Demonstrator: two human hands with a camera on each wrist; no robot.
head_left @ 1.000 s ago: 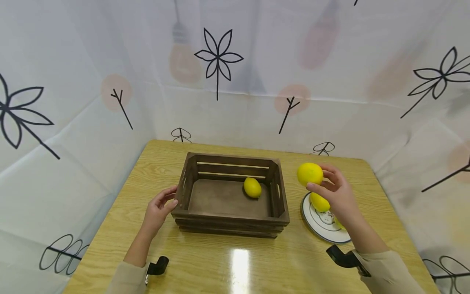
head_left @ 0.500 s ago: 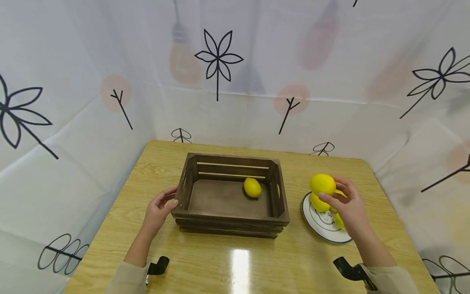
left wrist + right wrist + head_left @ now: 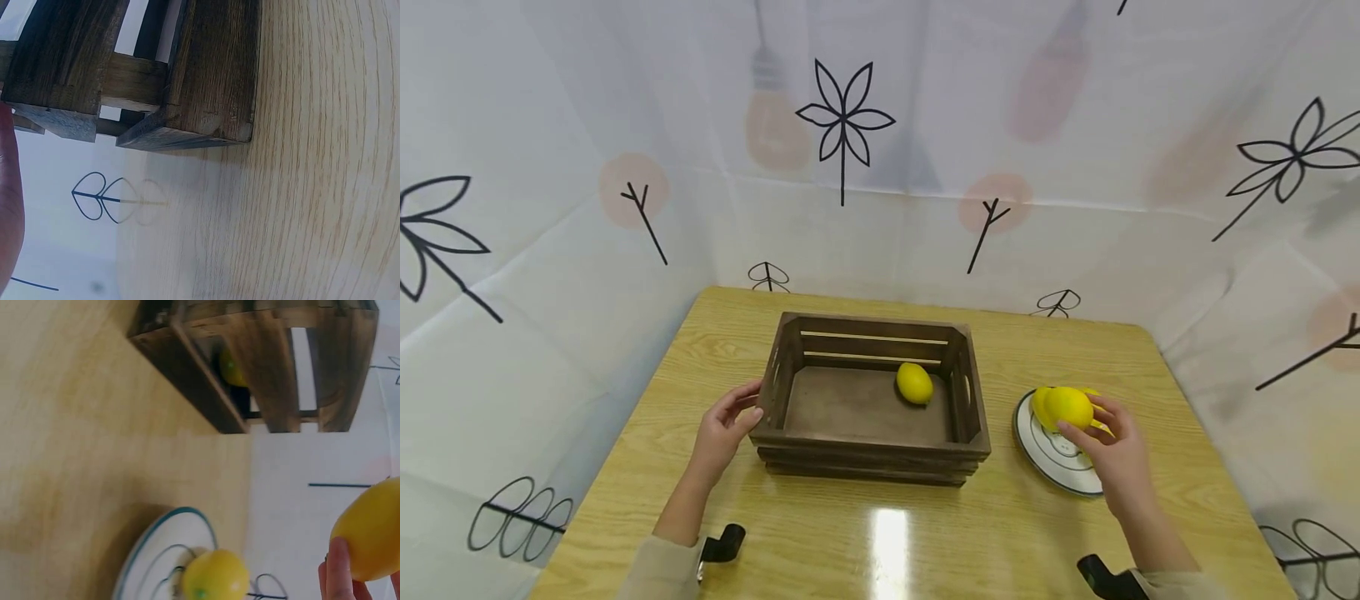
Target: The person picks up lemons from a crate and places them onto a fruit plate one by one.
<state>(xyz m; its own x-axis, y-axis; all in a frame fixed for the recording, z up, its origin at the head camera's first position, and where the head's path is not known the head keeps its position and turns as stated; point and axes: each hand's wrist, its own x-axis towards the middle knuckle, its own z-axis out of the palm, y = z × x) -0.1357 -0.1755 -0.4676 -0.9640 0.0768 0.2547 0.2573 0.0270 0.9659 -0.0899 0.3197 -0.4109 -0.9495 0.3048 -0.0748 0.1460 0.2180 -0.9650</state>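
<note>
My left hand (image 3: 722, 429) grips the left end of a dark brown wooden crate (image 3: 865, 457), its thumb by the front corner. Inside the crate, toward its right end, lies one lemon (image 3: 915, 383). My right hand (image 3: 1126, 462) holds another lemon (image 3: 1070, 408) between thumb and fingers, over a white plate (image 3: 1051, 468) with a dark rim. In the right wrist view the held lemon (image 3: 375, 531) appears at the right edge, and a lemon (image 3: 215, 576) sits on the plate. More yellow fruit on the plate is partly hidden behind the held lemon and the fingers.
The crate and plate stand on a light wooden table (image 3: 805, 533), the plate to the crate's right. A white patterned cloth (image 3: 880, 242) hangs behind the table and along both sides.
My right hand has moved right and down with the lemon, from between crate and plate to low over the plate. My left hand and the crate have stayed put.
</note>
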